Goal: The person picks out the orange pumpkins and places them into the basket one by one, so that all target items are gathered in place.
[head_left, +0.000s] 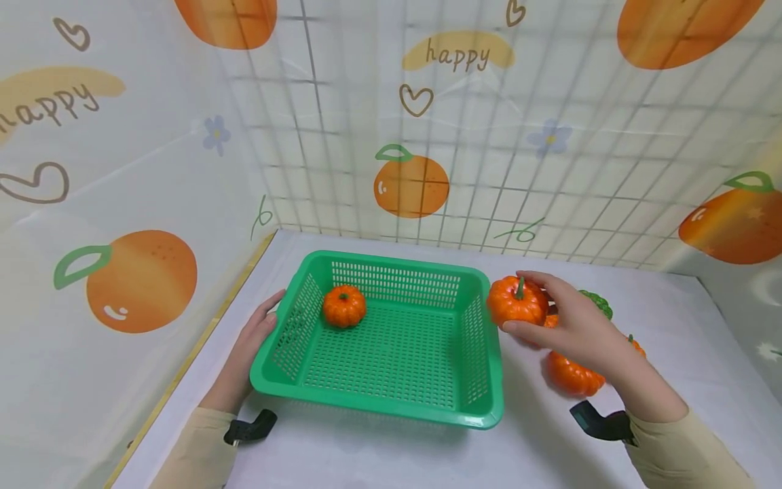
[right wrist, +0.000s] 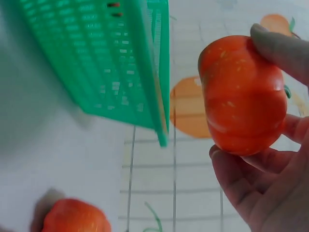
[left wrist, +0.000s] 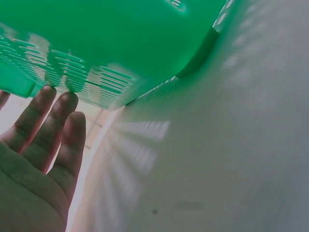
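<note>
We find the right hand gripping a glossy orange ribbed pumpkin with a green stem, thumb and fingers on opposite sides, just outside the right rim of a green rectangular perforated plastic basket. We note the left hand with fingers extended at the basket's outer left wall. One small orange ribbed pumpkin sits inside, toward the far left corner. We observe another glossy orange ribbed pumpkin on the white tabletop, right of the basket.
</note>
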Motion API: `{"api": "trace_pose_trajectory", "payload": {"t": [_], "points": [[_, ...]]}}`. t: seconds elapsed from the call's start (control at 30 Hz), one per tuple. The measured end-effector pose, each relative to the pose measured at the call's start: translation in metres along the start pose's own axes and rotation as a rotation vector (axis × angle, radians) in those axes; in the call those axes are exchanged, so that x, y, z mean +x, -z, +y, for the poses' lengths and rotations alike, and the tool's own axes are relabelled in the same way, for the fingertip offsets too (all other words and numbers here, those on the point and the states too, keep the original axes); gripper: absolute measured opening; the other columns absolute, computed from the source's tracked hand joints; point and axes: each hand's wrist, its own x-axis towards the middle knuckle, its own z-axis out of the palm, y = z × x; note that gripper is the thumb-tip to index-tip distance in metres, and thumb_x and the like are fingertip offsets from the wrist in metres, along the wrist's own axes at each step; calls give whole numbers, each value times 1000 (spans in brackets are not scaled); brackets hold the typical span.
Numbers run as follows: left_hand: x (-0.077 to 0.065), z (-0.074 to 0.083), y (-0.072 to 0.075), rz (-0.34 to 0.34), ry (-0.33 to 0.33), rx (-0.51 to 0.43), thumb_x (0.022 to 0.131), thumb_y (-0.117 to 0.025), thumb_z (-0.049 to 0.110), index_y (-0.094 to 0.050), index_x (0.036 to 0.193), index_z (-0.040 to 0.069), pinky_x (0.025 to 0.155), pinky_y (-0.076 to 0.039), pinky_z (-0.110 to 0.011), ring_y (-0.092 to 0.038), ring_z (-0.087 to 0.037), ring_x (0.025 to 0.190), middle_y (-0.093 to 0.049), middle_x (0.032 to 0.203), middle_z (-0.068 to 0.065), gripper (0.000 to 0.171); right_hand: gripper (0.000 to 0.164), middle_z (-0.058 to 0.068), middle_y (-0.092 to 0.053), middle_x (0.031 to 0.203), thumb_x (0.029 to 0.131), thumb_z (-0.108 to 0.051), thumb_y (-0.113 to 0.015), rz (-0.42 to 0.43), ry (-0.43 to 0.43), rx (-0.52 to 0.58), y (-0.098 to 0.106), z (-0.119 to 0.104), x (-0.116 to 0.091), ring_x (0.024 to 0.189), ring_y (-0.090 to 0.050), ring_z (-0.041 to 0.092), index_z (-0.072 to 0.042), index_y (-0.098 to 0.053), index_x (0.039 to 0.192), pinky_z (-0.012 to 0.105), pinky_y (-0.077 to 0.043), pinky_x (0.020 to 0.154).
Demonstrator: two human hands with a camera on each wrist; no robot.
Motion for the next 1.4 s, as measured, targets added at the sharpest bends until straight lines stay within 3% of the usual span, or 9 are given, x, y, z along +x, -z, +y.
{"api": "trace_pose_trajectory", "payload": {"t": [0.17, 0.33, 0.53, 0.67, 0.83, 1.07, 1.3, 1.4], "points": [[0, -1, 1, -1, -10, -4, 108, -33, 45, -28, 156, 34, 97, -42, -28, -38, -24, 132, -31, 156, -1, 50, 84, 4, -53, 131, 83, -55, -74, -77, 87, 24, -10, -16, 18, 102, -60, 25, -22, -37, 151, 34, -57, 69], [0, -1, 1, 1, -12, 0, 108, -33, 45, -28, 156, 33, 97, -43, -29, -39, -25, 131, -30, 156, -2, 50, 87, -3, -53, 134, 82, -59, -73, -137, 158, -25, -21, -35, 36, 109, -57, 19, -19, -39, 151, 37, -53, 80], [2, 0, 0, -13, -26, -33, 108, -34, 42, -28, 157, 30, 95, -47, -30, -46, -25, 127, -34, 154, -8, 51, 89, -9, -53, 134, 81, -57, -76, -189, 198, -3, -34, -54, 51, 114, -56, 13, -19, -39, 152, 41, -50, 93], [4, 0, 0, -17, -44, -79, 108, -34, 39, -28, 157, 25, 93, -50, -30, -51, -25, 124, -36, 152, -13, 51, 91, -8, -56, 130, 78, -55, -80, -211, 187, 1, -42, -66, 60, 111, -57, 13, -20, -40, 151, 42, -51, 92], [3, -2, 0, -4, -29, -41, 108, -34, 42, -29, 156, 28, 95, -45, -27, -44, -24, 128, -34, 154, -6, 51, 90, -10, -58, 125, 75, -55, -82, -248, 183, -42, -53, -77, 73, 106, -58, 11, -18, -44, 149, 37, -52, 88], [1, -3, 1, 0, -31, -32, 108, -34, 42, -29, 156, 30, 94, -46, -28, -44, -25, 128, -33, 154, -5, 50, 88, -5, -58, 126, 77, -54, -81, -290, 319, -89, -71, -84, 89, 101, -57, 13, -13, -46, 147, 31, -52, 81], [3, 0, -2, 6, -32, -99, 108, -34, 39, -30, 156, 26, 91, -51, -30, -54, -23, 122, -40, 150, -12, 50, 85, 0, -48, 136, 76, -57, -81, -346, 344, -122, -91, -91, 98, 106, -52, 13, -22, -48, 146, 31, -50, 84], [2, -1, -1, 15, -22, -63, 108, -34, 41, -31, 156, 29, 92, -49, -28, -50, -23, 124, -39, 151, -7, 50, 84, -1, -49, 138, 77, -55, -81, -372, 356, -146, -101, -96, 102, 109, -51, 12, -22, -49, 146, 31, -48, 88]]}}
